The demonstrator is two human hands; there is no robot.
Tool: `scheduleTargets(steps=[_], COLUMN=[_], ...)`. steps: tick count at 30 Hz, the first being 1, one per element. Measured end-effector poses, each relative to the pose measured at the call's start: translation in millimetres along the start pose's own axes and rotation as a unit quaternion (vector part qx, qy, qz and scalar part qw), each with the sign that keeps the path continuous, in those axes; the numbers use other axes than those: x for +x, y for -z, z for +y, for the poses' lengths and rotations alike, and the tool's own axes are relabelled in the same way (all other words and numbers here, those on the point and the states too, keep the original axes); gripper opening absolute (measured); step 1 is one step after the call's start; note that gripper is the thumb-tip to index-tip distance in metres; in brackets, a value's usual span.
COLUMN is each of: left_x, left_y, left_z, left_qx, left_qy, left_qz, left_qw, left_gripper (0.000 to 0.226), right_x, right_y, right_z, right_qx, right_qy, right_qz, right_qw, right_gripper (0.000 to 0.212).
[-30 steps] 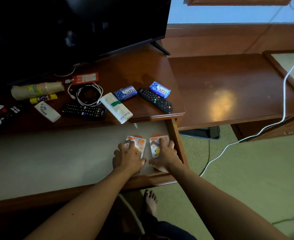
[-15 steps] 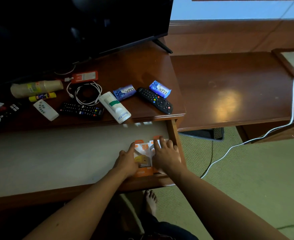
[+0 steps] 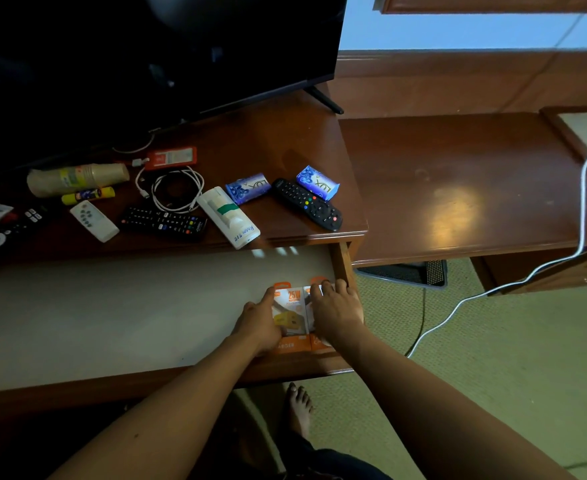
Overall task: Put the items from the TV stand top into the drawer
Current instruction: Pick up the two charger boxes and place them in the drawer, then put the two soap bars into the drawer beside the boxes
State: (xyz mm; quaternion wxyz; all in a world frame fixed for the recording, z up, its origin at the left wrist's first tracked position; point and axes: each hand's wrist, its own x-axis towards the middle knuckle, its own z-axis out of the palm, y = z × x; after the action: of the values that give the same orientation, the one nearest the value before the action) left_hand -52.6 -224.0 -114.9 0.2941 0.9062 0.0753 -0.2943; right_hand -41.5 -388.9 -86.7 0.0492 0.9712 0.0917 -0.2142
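The drawer under the TV stand top is pulled out, its pale floor mostly bare. Two orange-and-white charger boxes lie side by side in its front right corner. My left hand rests on the left box, fingers against its left edge. My right hand lies flat over the right box and hides most of it. Still on the stand top are two blue soap bars, a black remote, a white tube, another black remote, a coiled white cable and a small white remote.
A television stands at the back of the stand. Further left lie a glue stick, stacked paper cups and a red card. A lower wooden desk adjoins on the right, with a white cord hanging to the carpet. My bare foot is below the drawer.
Both hands slid the two charger boxes together and toward the drawer's front right corner; they were slightly apart a second ago and now touch.
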Motion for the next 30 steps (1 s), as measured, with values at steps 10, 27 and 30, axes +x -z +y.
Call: scheduleTargets(steps=[10,27,30], left_x=[-11,29,56], left_y=[10,133,154], left_z=[8,88,91], left_qx=[0.071,0.085,0.116], left_qy=[0.003,-0.168,-0.163], left_qz=[-0.003,0.225,0.246], left_qw=[0.997,0.956,0.948], left_gripper=[0.092,0.045,0.046], right_x=[-2,69,97], right_y=[0,116,139], right_z=[-1,24,33], right_qx=[0.023,0.256,0.262], right_qy=[-0.001,-0.029,-0.034], right_qz=[-0.008,0.274,0.283], right_qw=[1.000,0.926,0.922], right_gripper=[0.060,0.021,0.022])
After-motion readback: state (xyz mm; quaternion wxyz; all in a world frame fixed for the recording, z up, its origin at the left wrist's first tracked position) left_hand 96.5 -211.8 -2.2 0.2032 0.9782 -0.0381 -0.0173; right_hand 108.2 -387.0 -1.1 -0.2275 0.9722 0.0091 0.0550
